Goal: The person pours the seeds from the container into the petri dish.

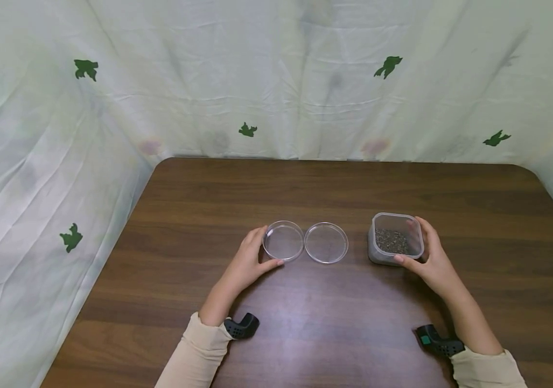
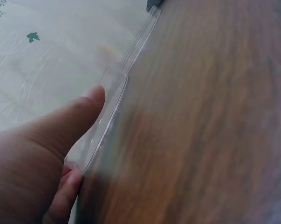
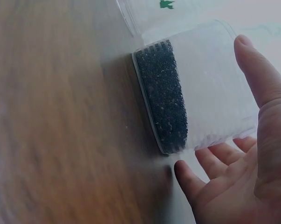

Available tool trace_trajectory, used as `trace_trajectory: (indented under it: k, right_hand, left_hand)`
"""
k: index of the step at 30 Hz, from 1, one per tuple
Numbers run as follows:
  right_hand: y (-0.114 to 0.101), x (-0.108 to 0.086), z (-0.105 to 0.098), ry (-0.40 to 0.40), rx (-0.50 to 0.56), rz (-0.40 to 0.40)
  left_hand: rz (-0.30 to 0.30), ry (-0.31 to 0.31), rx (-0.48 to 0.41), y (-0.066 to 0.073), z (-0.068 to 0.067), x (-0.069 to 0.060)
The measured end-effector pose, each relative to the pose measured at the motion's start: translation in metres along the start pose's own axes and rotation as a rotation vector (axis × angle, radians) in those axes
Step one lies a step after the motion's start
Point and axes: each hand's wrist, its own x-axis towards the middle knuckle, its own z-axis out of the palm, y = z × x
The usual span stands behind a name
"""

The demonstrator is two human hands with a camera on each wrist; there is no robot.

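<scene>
Two clear, shallow round petri dishes (image 1: pixel 283 221) lie side by side on the brown wooden table, edges touching or nearly so. My left hand (image 1: pixel 249 262) holds the left-hand dish at its side, with the thumb on the near edge and the fingers at the far left. To the right stands an upright, lidless clear plastic container (image 3: pixel 215 84), partly filled with dark, soil-like granules (image 1: pixel 391 241). Its right side is gripped by my right hand (image 1: pixel 432 264), the thumb on the near wall and the fingers behind. Some fingertips are hidden in the head view.
The wooden table (image 1: pixel 305 188) has rounded far corners. Behind it and along both sides hangs a pale cloth (image 1: pixel 276 64) with green leaf-like patches. A black wrist device (image 1: pixel 242 326) sits on the left wrist, another black device (image 1: pixel 438 341) on the right.
</scene>
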Motion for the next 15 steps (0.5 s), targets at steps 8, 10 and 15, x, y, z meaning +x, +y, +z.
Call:
trace_trajectory:
  k: [8, 10, 15]
  right_hand:
    - [0.0027, -0.0002, 0.0014, 0.019, 0.015, -0.004]
    - [0.0031, -0.0003, 0.0013, 0.027, -0.002, 0.002]
    - [0.0012, -0.0013, 0.0031, 0.057, -0.010, -0.001]
  left_hand:
    - [-0.020, 0.022, -0.027, -0.0023, 0.0029, -0.0004]
    - [-0.022, 0.022, -0.034, -0.0025, 0.0029, -0.0005]
    - [-0.030, 0.018, -0.040, -0.0015, 0.0021, -0.0006]
